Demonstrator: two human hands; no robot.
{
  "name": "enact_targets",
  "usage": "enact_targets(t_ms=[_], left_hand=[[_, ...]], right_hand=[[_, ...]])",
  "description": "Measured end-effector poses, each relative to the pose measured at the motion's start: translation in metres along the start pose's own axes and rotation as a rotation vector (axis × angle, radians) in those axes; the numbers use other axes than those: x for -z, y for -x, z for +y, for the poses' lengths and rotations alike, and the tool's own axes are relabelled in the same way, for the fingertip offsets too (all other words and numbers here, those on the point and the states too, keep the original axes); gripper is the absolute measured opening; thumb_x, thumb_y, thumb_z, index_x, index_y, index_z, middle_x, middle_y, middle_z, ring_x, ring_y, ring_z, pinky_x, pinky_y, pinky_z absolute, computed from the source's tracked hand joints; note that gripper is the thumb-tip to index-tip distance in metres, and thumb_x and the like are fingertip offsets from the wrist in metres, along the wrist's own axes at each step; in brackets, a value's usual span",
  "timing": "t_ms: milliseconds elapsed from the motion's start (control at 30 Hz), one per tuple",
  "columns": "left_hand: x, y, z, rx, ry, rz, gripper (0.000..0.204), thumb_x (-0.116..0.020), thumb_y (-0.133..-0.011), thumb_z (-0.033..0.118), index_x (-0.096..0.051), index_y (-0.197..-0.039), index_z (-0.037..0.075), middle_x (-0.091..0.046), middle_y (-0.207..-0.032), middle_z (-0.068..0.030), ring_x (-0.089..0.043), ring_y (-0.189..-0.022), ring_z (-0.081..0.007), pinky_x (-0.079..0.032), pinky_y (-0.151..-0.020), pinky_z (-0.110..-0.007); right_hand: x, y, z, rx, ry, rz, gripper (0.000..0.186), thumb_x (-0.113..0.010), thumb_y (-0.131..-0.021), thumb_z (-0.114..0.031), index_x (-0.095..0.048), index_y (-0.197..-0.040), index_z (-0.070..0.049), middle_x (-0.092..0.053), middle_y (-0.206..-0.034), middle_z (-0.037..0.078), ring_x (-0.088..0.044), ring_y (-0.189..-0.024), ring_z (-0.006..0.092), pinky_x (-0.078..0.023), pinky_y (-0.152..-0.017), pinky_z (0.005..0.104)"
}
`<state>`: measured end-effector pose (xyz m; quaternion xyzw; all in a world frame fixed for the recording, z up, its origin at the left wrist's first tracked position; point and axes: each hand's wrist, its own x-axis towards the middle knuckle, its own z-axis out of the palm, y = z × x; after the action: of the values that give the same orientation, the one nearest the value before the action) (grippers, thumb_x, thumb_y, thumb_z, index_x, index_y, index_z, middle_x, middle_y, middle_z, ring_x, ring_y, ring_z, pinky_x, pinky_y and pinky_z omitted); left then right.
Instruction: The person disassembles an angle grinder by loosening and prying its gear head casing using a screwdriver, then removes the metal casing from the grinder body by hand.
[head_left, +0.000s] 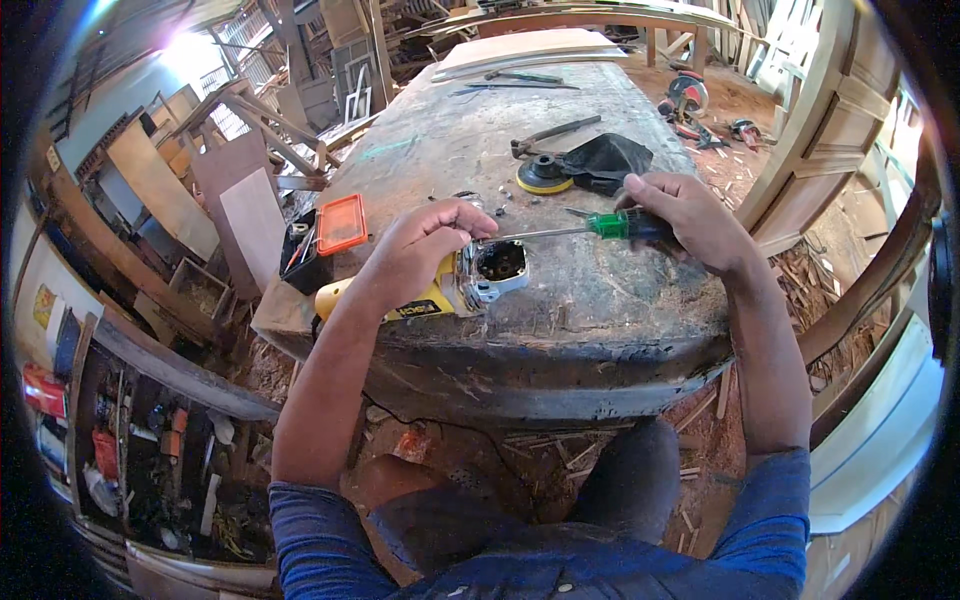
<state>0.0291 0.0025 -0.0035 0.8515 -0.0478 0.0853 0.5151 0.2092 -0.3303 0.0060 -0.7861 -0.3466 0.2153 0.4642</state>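
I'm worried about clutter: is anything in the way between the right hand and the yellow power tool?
No loose object visibly blocks the way. The green-handled screwdriver in the right hand spans the gap, its shaft reaching the left hand at the power tool.

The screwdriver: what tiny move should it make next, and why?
Maybe tilt the screwdriver downward, toward the open metal end of the yellow tool. The right hand already grips its handle, but it lies sideways, with its far end by the left hand, close to that opening.
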Motion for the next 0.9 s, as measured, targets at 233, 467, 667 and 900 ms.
enact_targets(t_ms=[233, 467, 667, 900], left_hand=[[-0.002, 0.0, 0.0, -0.016, -0.099, -0.003, 0.031, -0.058, -0.103, 0.006, -0.076, -0.126, -0.003, -0.077, -0.12, -0.0075, -0.069, -0.114, -0.0163, -0.052, -0.108, -0.034], [-0.008, -0.001, 0.012, 0.018, -0.267, 0.047, 0.024, -0.064, -0.108, 0.013, -0.078, -0.122, -0.001, -0.078, -0.114, -0.0043, -0.068, -0.112, -0.0133, -0.051, -0.106, -0.032], [-0.014, -0.001, 0.014, -0.021, -0.417, 0.111, 0.023, -0.071, -0.108, 0.018, -0.08, -0.117, -0.001, -0.08, -0.109, -0.007, -0.071, -0.106, -0.0147, -0.054, -0.101, -0.035], [-0.023, -0.005, 0.02, 0.001, -0.445, 0.145, 0.024, -0.077, -0.106, 0.022, -0.08, -0.112, -0.001, -0.081, -0.103, -0.0067, -0.073, -0.097, -0.0147, -0.058, -0.093, -0.035]], right_hand=[[-0.01, 0.004, -0.001, 0.32, -0.171, 0.249, 0.042, -0.071, -0.111, -0.04, -0.074, -0.105, 0.001, -0.067, -0.072, 0.0, -0.057, -0.059, 0.0064, -0.045, -0.057, 0.0262], [0.003, -0.005, 0.018, 0.175, 0.073, 0.172, 0.057, -0.062, -0.113, -0.055, -0.073, -0.093, -0.003, -0.063, -0.075, 0.0, -0.056, -0.068, 0.0122, -0.047, -0.066, 0.0331], [0.01, 0.016, 0.005, 0.215, -0.079, 0.07, 0.066, -0.065, -0.11, -0.064, -0.072, -0.114, 0.001, -0.064, -0.076, -0.001, -0.056, -0.065, 0.0119, -0.046, -0.063, 0.032], [0.003, -0.002, 0.015, -0.038, 0.137, 0.091, 0.06, -0.06, -0.115, -0.056, -0.072, -0.118, 0.003, -0.059, -0.075, -0.003, -0.052, -0.068, 0.0122, -0.047, -0.071, 0.0342]])
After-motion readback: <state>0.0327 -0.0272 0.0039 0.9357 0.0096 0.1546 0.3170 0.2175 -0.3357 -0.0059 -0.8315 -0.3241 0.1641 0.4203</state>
